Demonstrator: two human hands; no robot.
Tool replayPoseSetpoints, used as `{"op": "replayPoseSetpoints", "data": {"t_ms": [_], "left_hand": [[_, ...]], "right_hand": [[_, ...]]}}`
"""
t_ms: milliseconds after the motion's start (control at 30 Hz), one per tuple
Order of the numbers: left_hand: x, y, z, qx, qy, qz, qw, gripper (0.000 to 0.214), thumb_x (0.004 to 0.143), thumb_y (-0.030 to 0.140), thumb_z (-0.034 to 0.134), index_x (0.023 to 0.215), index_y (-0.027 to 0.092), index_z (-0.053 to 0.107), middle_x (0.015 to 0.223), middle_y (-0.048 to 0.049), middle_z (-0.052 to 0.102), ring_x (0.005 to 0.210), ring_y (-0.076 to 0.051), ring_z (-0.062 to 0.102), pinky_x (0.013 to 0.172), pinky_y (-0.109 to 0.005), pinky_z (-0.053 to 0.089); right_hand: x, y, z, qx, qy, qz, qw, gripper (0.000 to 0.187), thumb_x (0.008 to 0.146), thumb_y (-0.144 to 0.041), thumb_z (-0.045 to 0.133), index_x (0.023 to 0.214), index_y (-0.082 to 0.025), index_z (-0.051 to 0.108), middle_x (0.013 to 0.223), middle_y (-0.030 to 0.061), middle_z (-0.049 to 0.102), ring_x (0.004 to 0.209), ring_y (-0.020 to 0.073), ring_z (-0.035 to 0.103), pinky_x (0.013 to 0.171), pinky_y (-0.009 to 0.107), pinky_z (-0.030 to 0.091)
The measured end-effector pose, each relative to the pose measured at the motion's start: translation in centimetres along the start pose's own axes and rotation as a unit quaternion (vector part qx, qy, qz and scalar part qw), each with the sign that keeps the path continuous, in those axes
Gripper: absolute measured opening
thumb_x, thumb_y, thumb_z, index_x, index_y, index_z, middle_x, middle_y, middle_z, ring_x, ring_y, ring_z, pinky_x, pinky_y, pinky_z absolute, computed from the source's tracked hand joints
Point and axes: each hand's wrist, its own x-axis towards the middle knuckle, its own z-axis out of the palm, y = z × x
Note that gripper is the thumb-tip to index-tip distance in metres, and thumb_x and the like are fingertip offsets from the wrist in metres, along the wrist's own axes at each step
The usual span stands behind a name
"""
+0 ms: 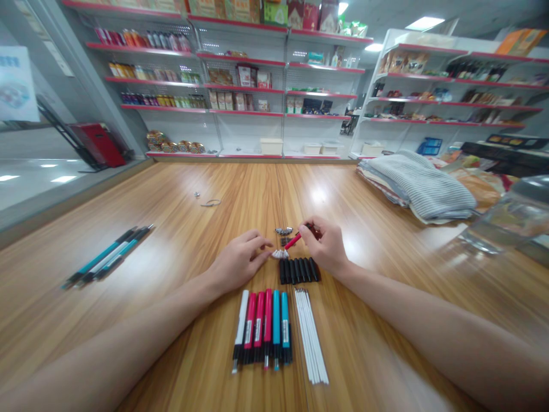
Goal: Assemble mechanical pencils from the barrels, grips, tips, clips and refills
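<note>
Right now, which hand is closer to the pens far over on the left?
Left. The left hand is right of those pens, near the small white pieces; the right hand is farther right, holding a red piece.

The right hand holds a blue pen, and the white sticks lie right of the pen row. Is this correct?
Not blue: the head view shows a pink pen in the right hand. The white sticks lie right of the pen row.
</note>
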Motion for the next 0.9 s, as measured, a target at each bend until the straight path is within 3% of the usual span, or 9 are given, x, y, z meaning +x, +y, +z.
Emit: {"op": "replayPoseSetpoints", "data": {"t_ms": [100, 167, 267, 433, 500, 600, 733, 833, 900], "left_hand": [[0.1, 0.7, -0.3, -0.03, 0.051, 0.015, 0.998, 0.031, 0.09, 0.027, 0.053, 0.12, 0.021, 0.058, 0.108, -0.0087, 0.058, 0.1, -0.02, 0.055, 0.086, -0.032, 0.044], [0.1, 1.1, -0.5, -0.06, 0.047, 0.032, 0.997, 0.029, 0.09, 0.027, 0.055, 0.117, 0.021, 0.06, 0.108, -0.0089, 0.06, 0.102, -0.021, 0.055, 0.089, -0.033, 0.044], [0.1, 1.3, -0.6, -0.113, 0.042, 0.028, 0.992, 0.019, 0.09, 0.026, 0.056, 0.104, 0.02, 0.066, 0.096, -0.0074, 0.064, 0.091, -0.019, 0.058, 0.083, -0.031, 0.045], [0.7, 0.8, -2.9, -0.228, 0.112, -0.065, 0.965, 0.016, 0.088, 0.028, 0.057, 0.094, 0.016, 0.066, 0.087, -0.0055, 0.063, 0.08, -0.016, 0.056, 0.071, -0.026, 0.045], [1.2, 0.3, -5.0, -0.263, 0.041, -0.095, 0.959, 0.018, 0.087, 0.032, 0.058, 0.092, 0.015, 0.065, 0.074, -0.0022, 0.058, 0.068, -0.012, 0.052, 0.06, -0.022, 0.041], [1.7, -0.1, -8.6, -0.264, -0.19, -0.117, 0.938, 0.021, 0.085, 0.035, 0.06, 0.087, 0.014, 0.064, 0.07, -0.0008, 0.055, 0.063, -0.011, 0.048, 0.055, -0.02, 0.037], [1.5, 0.7, -11.1, -0.202, -0.442, -0.142, 0.862, 0.019, 0.086, 0.033, 0.057, 0.084, 0.015, 0.064, 0.068, -0.001, 0.056, 0.061, -0.011, 0.05, 0.054, -0.02, 0.039], [0.9, 1.3, -10.6, -0.16, -0.526, -0.166, 0.819, 0.016, 0.082, 0.031, 0.059, 0.084, 0.016, 0.065, 0.068, -0.001, 0.059, 0.059, -0.012, 0.054, 0.054, -0.02, 0.042], [0.6, 1.4, -9.9, -0.133, -0.526, -0.174, 0.822, 0.016, 0.079, 0.029, 0.061, 0.088, 0.017, 0.064, 0.073, -0.0016, 0.063, 0.062, -0.013, 0.057, 0.055, -0.02, 0.043]], "right_hand": [[-0.4, -0.4, -0.1, 0.062, -0.07, -0.031, 0.995, 0.021, 0.091, -0.032, 0.051, 0.093, -0.016, 0.065, 0.071, 0.0032, 0.066, 0.059, 0.013, 0.058, 0.054, 0.025, 0.043], [-0.6, -0.7, -0.1, 0.089, -0.105, -0.058, 0.989, 0.022, 0.091, -0.03, 0.052, 0.099, -0.017, 0.066, 0.077, 0.0046, 0.068, 0.065, 0.0143, 0.061, 0.06, 0.027, 0.046], [-0.7, -1.0, -0.1, 0.105, -0.123, -0.079, 0.984, 0.023, 0.091, -0.029, 0.052, 0.103, -0.018, 0.067, 0.08, 0.0048, 0.069, 0.072, 0.0155, 0.063, 0.065, 0.028, 0.048], [-0.4, -0.3, -0.4, 0.11, -0.117, -0.079, 0.984, 0.024, 0.091, -0.03, 0.052, 0.101, -0.017, 0.069, 0.082, 0.0058, 0.068, 0.074, 0.0157, 0.062, 0.066, 0.028, 0.048], [-0.3, 0.3, -0.4, 0.125, -0.101, -0.06, 0.985, 0.024, 0.091, -0.03, 0.051, 0.101, -0.015, 0.068, 0.081, 0.0058, 0.068, 0.073, 0.0151, 0.063, 0.065, 0.027, 0.048], [-0.1, 1.0, -0.2, 0.141, -0.083, -0.032, 0.986, 0.024, 0.092, -0.029, 0.05, 0.097, -0.014, 0.068, 0.076, 0.0046, 0.066, 0.069, 0.0142, 0.062, 0.062, 0.026, 0.047], [-0.1, 1.3, -0.1, 0.135, -0.083, -0.032, 0.987, 0.021, 0.091, -0.026, 0.05, 0.094, -0.015, 0.068, 0.075, 0.0038, 0.065, 0.068, 0.0136, 0.061, 0.06, 0.025, 0.046], [-0.1, 1.2, -0.2, 0.121, -0.092, -0.042, 0.987, 0.02, 0.09, -0.025, 0.051, 0.092, -0.015, 0.068, 0.075, 0.0039, 0.064, 0.068, 0.0139, 0.06, 0.061, 0.025, 0.046], [-0.1, 1.2, -0.3, 0.113, -0.095, -0.045, 0.988, 0.02, 0.09, -0.025, 0.05, 0.092, -0.015, 0.068, 0.075, 0.0039, 0.064, 0.068, 0.0138, 0.06, 0.061, 0.026, 0.046]]}}
